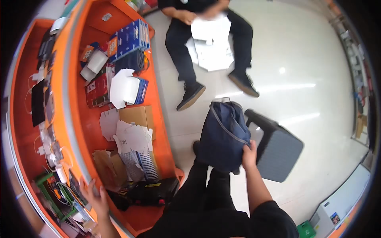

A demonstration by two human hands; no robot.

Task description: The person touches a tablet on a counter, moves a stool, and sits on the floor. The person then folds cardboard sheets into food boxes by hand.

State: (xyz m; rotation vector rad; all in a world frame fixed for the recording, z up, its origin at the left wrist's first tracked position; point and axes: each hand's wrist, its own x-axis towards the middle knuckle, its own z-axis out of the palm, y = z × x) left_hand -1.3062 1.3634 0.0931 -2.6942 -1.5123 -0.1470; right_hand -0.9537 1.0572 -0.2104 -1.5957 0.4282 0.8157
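The navy bag (216, 142) stands upright in front of the wearer's legs (188, 192), held by the right hand (249, 156). Those fingers are closed on its side, near the lower end of the zip (227, 129), probably because gripping there keeps the soft body from slumping; whether its base touches the floor (309, 79), I cannot tell. The left hand (95, 198) is at the near edge of the orange worktop (58, 95), fingers a little apart; it seems placed there for balance, though I cannot tell if it grips or merely rests.

A grey case (279, 154) sits just beside the bag, on the right, within easy reach. Flattened cardboard (133, 139), blue boxes (135, 37) and a black case (154, 190) lie in the orange shelf (160, 137), perhaps to keep them off the walkway. Opposite, another person (242, 31) has white cardboard (214, 57) between the knees, a spot that leaves both hands near it
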